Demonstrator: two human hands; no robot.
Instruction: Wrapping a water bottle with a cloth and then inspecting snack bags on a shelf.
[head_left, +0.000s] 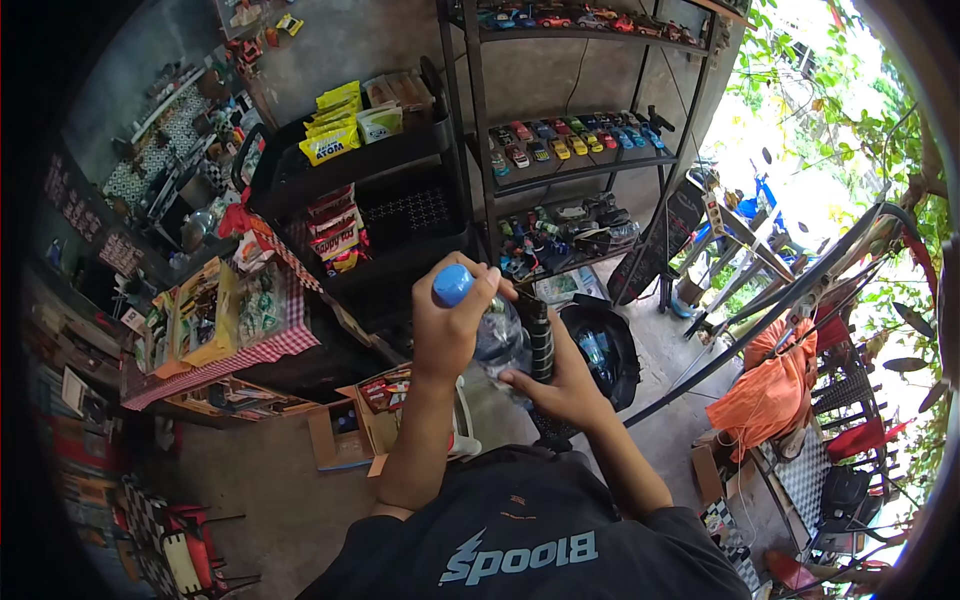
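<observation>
My left hand (457, 319) grips the neck of a clear plastic bottle (499, 337) just below its blue cap (453, 284). The bottle is tilted, its cap towards the camera. My right hand (566, 390) wraps the bottle's lower part from the right, thumb on its side, and also holds a dark ribbed cylindrical object (540, 349) against it. What that object is I cannot tell. Behind the hands stands a black three-tier cart (352, 165) with yellow snack packets (330, 142) on top and pink packets (336, 232) on the middle shelf.
A metal rack (577, 172) bears rows of toy cars. Right of my hands sits a black open container (634, 349) with bottles. An open cardboard box (371, 427) with packets lies below my left arm. A table with a checked cloth (292, 337) stands left; a black cable (720, 367) crosses the right side.
</observation>
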